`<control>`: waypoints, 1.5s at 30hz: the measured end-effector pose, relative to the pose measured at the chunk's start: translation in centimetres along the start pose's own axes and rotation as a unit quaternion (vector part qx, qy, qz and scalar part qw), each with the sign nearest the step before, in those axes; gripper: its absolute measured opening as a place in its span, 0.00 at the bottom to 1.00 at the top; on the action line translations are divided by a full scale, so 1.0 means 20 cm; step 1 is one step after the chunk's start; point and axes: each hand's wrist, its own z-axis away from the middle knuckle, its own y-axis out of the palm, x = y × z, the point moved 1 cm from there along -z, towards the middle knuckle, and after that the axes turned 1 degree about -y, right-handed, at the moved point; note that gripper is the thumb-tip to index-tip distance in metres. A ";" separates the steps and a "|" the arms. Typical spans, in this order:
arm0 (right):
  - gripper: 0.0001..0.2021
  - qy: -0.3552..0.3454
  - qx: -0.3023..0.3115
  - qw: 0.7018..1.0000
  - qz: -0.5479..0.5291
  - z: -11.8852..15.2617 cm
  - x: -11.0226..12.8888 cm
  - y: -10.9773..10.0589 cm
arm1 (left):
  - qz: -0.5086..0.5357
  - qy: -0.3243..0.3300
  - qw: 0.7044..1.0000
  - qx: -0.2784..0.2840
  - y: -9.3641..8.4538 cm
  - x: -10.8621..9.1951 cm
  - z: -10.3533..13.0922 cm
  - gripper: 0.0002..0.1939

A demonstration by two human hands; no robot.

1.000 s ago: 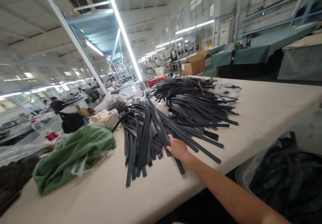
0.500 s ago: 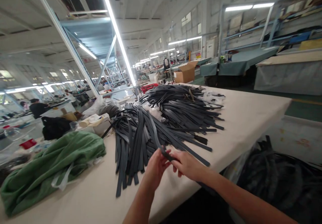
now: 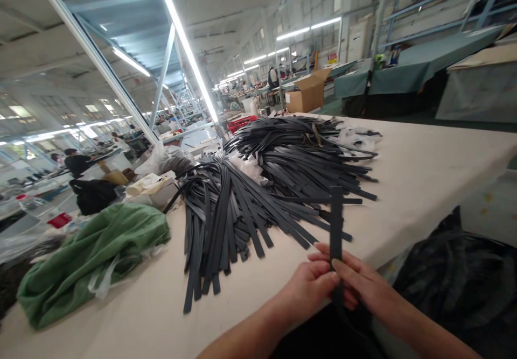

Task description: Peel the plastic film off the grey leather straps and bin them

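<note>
Holding: you have one dark strap (image 3: 335, 219) pinched upright between both hands, at the near edge of the table (image 3: 424, 170).
Left hand: your left hand (image 3: 309, 289) is closed on the strap's lower part, thumb and fingers pressed against it.
Right hand: your right hand (image 3: 365, 283) grips the same strap from the other side, touching your left.
Strap: its top end stands free above your hands; its lower end drops below the table edge, out of clear view.
Pile: the strap heap (image 3: 258, 192) fans across the table, just beyond your hands.
Left side: a green cloth bundle (image 3: 92, 257) lies well apart from the heap.
Far end: a cardboard box (image 3: 307, 94) sits behind the table.
</note>
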 end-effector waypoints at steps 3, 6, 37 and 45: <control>0.25 -0.047 -0.091 0.994 -0.036 -0.16 0.10 -0.02 | -0.083 -0.019 0.995 0.053 -0.03 -0.01 -0.10 0.25; 0.20 -0.142 -0.214 0.966 0.037 -0.28 0.12 -0.21 | -0.264 0.017 0.964 -0.023 -0.25 -0.16 -0.25 0.21; 0.16 -0.117 -0.306 0.894 0.305 -0.40 -0.05 -0.55 | -0.224 0.301 0.819 -0.434 -0.90 -0.66 -0.08 0.13; 0.20 -0.053 0.019 0.998 0.019 -0.20 0.03 -0.12 | -0.122 0.173 0.897 -0.389 -0.58 -0.19 0.43 0.16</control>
